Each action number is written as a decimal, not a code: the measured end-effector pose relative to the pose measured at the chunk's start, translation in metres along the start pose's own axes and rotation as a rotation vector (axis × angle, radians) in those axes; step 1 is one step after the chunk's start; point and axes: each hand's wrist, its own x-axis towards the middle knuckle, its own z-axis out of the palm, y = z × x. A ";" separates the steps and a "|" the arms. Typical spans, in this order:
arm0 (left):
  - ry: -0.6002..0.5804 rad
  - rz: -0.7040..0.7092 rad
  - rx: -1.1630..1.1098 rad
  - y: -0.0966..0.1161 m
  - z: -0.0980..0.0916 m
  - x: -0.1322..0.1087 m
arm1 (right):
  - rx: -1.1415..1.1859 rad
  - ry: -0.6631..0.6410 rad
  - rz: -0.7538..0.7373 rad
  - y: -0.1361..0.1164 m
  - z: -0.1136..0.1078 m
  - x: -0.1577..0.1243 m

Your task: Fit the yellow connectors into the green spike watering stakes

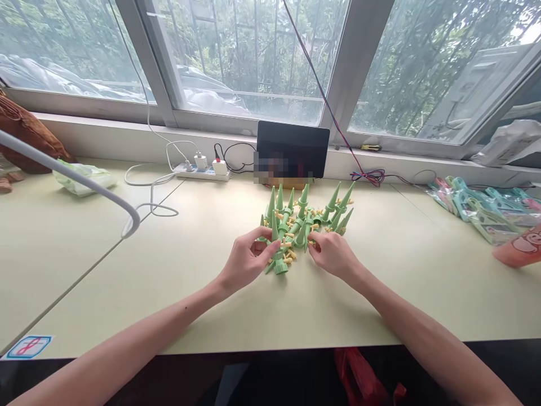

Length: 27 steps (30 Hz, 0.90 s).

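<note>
A pile of green plastic plant watering spikes (303,194) with small yellow valves (291,256) lies on the table, most of the cones pointing up. At the pile's front left, my left hand (247,256) is closed around a green watering spike (274,228), its thumb beside a yellow valve. Another green threaded end (280,267) shows just below that thumb. My right hand (333,255) is pinched at the pile's front right, by a downward-pointing green cone (306,242). Its fingertips touch small yellow and green parts; what they grip is mostly hidden.
Behind the pile a dark tablet (292,149) leans against the sill. A power strip (203,173) with white cables stands to its left. Bagged pastel clips (477,206) and a pink cup (519,248) are at right. A white curved tube (76,180) crosses the left side.
</note>
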 end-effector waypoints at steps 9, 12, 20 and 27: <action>0.022 0.012 -0.042 -0.002 0.001 0.000 | -0.129 -0.107 0.081 -0.002 0.000 0.002; -0.007 -0.014 -0.118 0.000 0.001 0.001 | -0.146 -0.136 0.097 -0.003 -0.001 0.002; -0.136 -0.083 -0.257 0.012 -0.001 0.004 | -0.139 -0.187 0.127 -0.005 -0.001 0.003; -0.170 -0.086 -0.275 0.013 -0.001 0.003 | -0.117 -0.190 0.141 -0.011 -0.004 0.000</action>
